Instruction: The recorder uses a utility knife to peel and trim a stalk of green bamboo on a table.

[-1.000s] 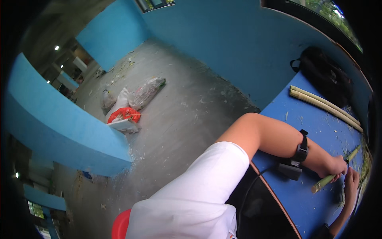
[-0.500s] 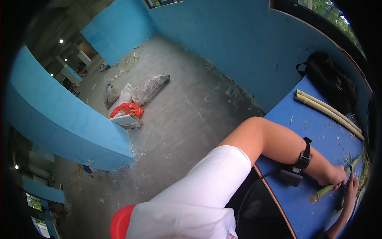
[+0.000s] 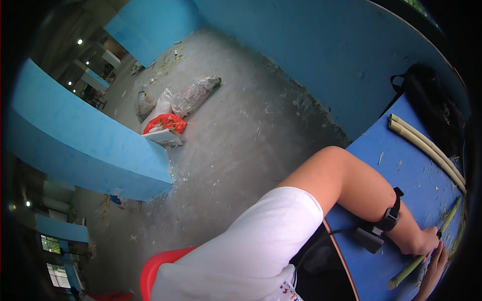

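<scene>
My left hand [image 3: 425, 243] is closed around a green, bamboo-like stalk [image 3: 403, 275] that slants over the blue table [image 3: 362, 254]. One end of the stalk points toward me, the other toward the far right. Right beside it is my right hand [image 3: 436, 264], close to the stalk near the picture's rim, its fingers drawn together; what they hold is hidden. A small dark thing shows by the left hand's knuckles, too small to name. On my left forearm sits a black strap with a dark box-shaped device [image 3: 369, 239].
Two pale cut poles [image 3: 427, 149] lie along the table's far side, beside a black bag [image 3: 430, 108]. Green shreds [image 3: 456, 241] litter the right edge. Filled bags [image 3: 195, 95] stand on the floor near a blue pillar [image 3: 85, 135]. A red chair [image 3: 159, 262] is behind me.
The view has shifted slightly, so the room appears moved. Both hands and the stalk sit a little lower in the picture; the left hand keeps its hold.
</scene>
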Demonstrator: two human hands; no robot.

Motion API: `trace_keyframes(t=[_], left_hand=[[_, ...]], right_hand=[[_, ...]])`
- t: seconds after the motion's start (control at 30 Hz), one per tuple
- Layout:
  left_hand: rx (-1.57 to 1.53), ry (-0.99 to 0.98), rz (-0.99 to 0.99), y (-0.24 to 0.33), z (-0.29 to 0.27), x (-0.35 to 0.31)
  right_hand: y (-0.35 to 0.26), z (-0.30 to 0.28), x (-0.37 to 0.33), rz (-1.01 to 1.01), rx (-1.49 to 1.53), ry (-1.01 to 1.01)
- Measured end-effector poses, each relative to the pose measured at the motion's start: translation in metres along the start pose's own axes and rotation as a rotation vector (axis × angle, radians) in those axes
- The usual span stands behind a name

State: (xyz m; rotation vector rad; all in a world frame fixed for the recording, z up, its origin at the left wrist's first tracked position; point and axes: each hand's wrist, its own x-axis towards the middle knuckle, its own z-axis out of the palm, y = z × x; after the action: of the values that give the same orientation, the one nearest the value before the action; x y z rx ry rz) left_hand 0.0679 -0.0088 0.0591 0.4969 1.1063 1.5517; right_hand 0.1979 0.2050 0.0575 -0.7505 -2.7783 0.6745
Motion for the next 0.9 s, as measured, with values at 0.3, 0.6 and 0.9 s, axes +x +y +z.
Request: trace_keyframes(t=[0.3, 0.6, 0.9], left_hand=[[-0.223, 0.024, 0.0, -0.004, -0.021, 0.001], [-0.182, -0.111, -0.135, 0.001, -0.006, 0.003], [-0.17, 0.0, -0.115, -0.005, 0.0, 0.005]], right_hand=[[-0.11, 0.026, -0.009, -0.121, 0.021, 0.022], [-0.071, 0.019, -0.016, -0.002, -0.066, 0.101], [-0.069, 0.016, -0.015, 0.036, -0.155, -0.015]])
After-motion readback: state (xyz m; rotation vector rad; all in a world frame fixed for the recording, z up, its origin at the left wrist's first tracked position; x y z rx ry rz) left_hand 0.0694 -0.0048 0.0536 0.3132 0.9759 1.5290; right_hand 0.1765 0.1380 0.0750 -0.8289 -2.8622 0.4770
